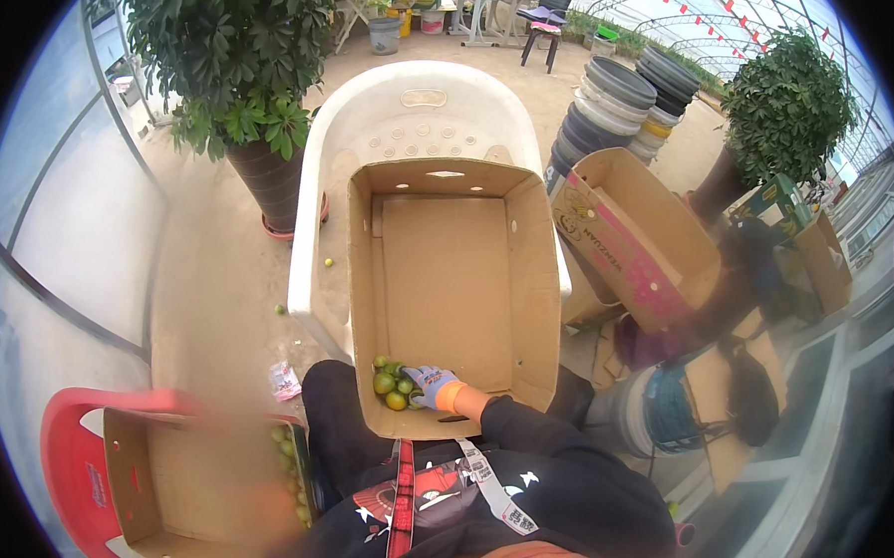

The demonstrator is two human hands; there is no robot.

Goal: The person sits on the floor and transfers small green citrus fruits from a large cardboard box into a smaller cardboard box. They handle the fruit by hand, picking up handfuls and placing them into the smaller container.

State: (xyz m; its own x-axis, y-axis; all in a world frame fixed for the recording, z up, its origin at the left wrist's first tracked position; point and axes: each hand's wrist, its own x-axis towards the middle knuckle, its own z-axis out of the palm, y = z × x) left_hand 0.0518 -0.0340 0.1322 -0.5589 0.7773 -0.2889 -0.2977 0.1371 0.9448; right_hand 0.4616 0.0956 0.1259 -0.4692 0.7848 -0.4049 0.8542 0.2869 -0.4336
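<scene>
My right hand (435,386), in a grey glove with an orange cuff, reaches into the near left corner of an open cardboard box (447,279). Its fingers touch a small pile of green and yellowish round fruits (395,399); whether they grip one is hidden. The box stands before me, against a white plastic armchair (416,75). At lower left, an orange blur that looks like the cuff of my left hand (271,503) lies over a second cardboard box (194,488) on a red plastic chair (66,460). More green fruits (287,465) lie along that box's right side.
Stacked buckets (607,100) and a printed cardboard box (633,248) stand to the right. A potted plant (263,175) is at left, another plant (783,100) at far right. Two small fruits and a crumpled wrapper (284,381) lie on the floor at left.
</scene>
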